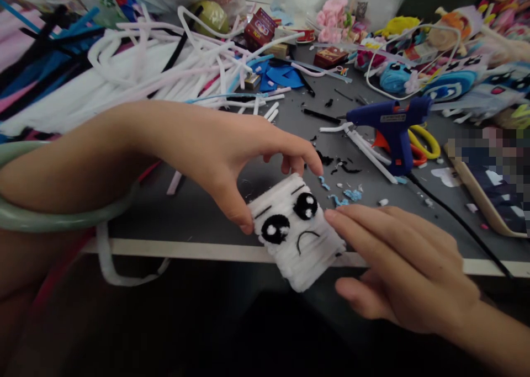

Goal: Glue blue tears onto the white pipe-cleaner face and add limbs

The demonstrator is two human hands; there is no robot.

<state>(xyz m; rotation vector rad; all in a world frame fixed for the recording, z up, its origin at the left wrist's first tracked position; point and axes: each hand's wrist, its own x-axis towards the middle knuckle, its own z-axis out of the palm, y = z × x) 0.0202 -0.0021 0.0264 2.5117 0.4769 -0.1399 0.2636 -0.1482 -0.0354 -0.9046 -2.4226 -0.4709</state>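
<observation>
A white square made of fuzzy pipe cleaner rows tilts over the table's front edge. It bears two big black eyes with white dots, thin brows and a downturned mouth. My left hand grips it, the thumb on its left edge and the fingers curled at its top edge, partly hidden. At its right edge is my right hand, fingers stretched out and thumb apart. The right index fingertip touches or nearly touches the square beside one eye.
White pipe cleaners lie heaped at the back left. A blue glue gun with a black cord rests by yellow-handled scissors. A phone lies at right. Blue and black fluff scraps dot the grey table.
</observation>
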